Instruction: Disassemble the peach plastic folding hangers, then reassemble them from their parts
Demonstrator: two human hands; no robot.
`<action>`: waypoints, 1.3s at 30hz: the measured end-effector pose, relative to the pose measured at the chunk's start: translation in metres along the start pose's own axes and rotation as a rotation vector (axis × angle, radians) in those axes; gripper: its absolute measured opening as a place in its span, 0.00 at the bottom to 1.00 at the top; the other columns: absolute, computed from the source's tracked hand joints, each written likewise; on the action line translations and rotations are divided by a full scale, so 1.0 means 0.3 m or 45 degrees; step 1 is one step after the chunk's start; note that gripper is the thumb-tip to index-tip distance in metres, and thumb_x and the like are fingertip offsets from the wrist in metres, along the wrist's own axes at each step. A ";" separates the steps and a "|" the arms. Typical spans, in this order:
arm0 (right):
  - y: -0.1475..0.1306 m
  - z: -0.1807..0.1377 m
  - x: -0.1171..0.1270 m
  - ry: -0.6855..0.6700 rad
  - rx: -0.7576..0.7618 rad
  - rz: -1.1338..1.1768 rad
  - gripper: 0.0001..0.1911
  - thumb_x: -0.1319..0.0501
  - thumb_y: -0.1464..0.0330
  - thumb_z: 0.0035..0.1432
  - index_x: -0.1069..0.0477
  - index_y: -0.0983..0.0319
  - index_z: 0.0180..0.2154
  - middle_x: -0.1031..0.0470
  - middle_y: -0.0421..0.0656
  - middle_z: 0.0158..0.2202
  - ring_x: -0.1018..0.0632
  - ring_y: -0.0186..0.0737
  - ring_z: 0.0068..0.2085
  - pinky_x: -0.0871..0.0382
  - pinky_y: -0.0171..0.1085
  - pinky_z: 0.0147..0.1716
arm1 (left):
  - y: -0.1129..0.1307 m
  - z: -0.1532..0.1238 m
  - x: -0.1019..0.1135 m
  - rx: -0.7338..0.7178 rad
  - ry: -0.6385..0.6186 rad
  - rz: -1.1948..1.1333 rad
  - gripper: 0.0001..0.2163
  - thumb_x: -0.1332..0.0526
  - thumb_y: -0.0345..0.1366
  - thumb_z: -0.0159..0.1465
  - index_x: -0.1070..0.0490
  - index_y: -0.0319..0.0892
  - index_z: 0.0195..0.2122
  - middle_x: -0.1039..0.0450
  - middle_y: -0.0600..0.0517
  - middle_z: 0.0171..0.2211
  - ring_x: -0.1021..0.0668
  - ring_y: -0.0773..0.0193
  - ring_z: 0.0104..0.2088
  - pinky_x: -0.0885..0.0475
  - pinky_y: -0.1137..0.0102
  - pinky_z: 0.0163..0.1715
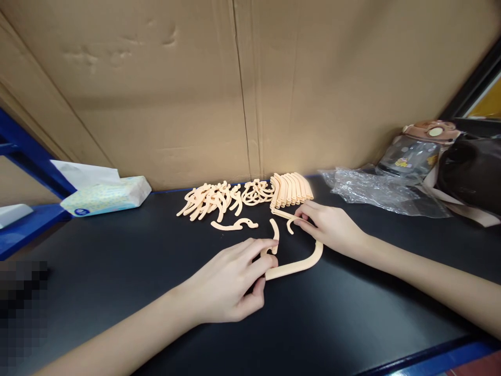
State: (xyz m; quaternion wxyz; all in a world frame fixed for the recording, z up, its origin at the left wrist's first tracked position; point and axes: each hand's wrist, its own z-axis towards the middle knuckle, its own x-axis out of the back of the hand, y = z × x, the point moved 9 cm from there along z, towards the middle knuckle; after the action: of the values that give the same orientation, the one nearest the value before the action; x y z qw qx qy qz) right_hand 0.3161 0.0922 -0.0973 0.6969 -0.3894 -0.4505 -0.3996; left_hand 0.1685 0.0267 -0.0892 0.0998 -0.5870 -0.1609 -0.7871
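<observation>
At the far left of the desk (117,271), a soft tissue pack (113,194) lies with a white tissue (88,174) standing out of its top. At the far right stands a clear bottle (409,156) with a brown lid (428,131); what is inside cannot be made out. A dark bag (472,169) sits to its right, and a crumpled clear plastic sheet (385,193) lies just to the near left of the bottle. The left hand (238,279) comes in from the near left, palm down, its thumb and fingers pinching the left end of a long bent strip (293,269) in the near middle of the desk. A small curved piece (275,232) lies at its index fingertip. The right hand (326,224) reaches in from the right, thumb and fingers pinched on the right end of a thin strip (284,213), with a little hook (290,226) beside the fingertips. The bent strip's right end passes under this hand. Farther off lie a loose pile of curved pieces (209,200) and, to its right, a neat row of stacked strips (293,189); one hooked piece (230,226) lies apart, nearer than the pile.
</observation>
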 end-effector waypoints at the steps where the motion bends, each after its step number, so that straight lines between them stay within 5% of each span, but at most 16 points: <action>1: -0.001 0.000 0.000 -0.001 -0.002 0.001 0.08 0.47 0.66 0.63 0.32 0.60 0.36 0.27 0.40 0.35 0.26 0.34 0.30 0.38 0.33 0.28 | 0.003 0.001 0.004 -0.002 0.012 -0.012 0.09 0.46 0.30 0.60 0.33 0.40 0.42 0.35 0.43 0.52 0.29 0.58 0.50 0.29 0.66 0.46; 6: -0.012 -0.002 -0.002 0.006 0.020 0.014 0.08 0.47 0.65 0.63 0.31 0.60 0.36 0.28 0.39 0.34 0.27 0.34 0.29 0.39 0.33 0.28 | 0.014 0.002 0.013 -0.029 0.037 -0.002 0.06 0.44 0.38 0.65 0.33 0.41 0.38 0.31 0.44 0.50 0.27 0.60 0.49 0.29 0.67 0.46; 22: -0.038 -0.004 -0.015 -0.041 0.053 0.055 0.09 0.47 0.64 0.64 0.32 0.60 0.35 0.30 0.38 0.32 0.28 0.33 0.29 0.41 0.33 0.27 | 0.071 -0.012 0.012 -0.255 0.053 -0.100 0.11 0.47 0.24 0.61 0.35 0.37 0.44 0.29 0.45 0.48 0.26 0.61 0.44 0.29 0.69 0.44; 33: -0.122 -0.037 -0.010 -0.101 0.204 0.153 0.06 0.44 0.66 0.60 0.31 0.60 0.33 0.33 0.36 0.25 0.31 0.32 0.27 0.42 0.33 0.30 | 0.000 -0.004 -0.018 -0.010 -0.049 -0.209 0.18 0.51 0.19 0.59 0.37 0.40 0.49 0.35 0.48 0.51 0.30 0.63 0.50 0.32 0.69 0.50; 39: -0.154 -0.057 -0.016 -0.124 0.311 0.232 0.10 0.44 0.67 0.60 0.34 0.60 0.44 0.33 0.35 0.24 0.30 0.32 0.27 0.41 0.32 0.30 | -0.025 0.003 -0.026 0.065 -0.042 -0.177 0.21 0.51 0.22 0.62 0.39 0.43 0.55 0.35 0.49 0.51 0.31 0.63 0.50 0.33 0.68 0.50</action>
State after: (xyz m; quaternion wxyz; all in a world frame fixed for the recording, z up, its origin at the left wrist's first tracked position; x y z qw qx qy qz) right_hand 0.2782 0.0601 -0.0983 0.7498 -0.3600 -0.4917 -0.2578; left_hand 0.1688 0.0337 -0.0974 0.0573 -0.5846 -0.2230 -0.7780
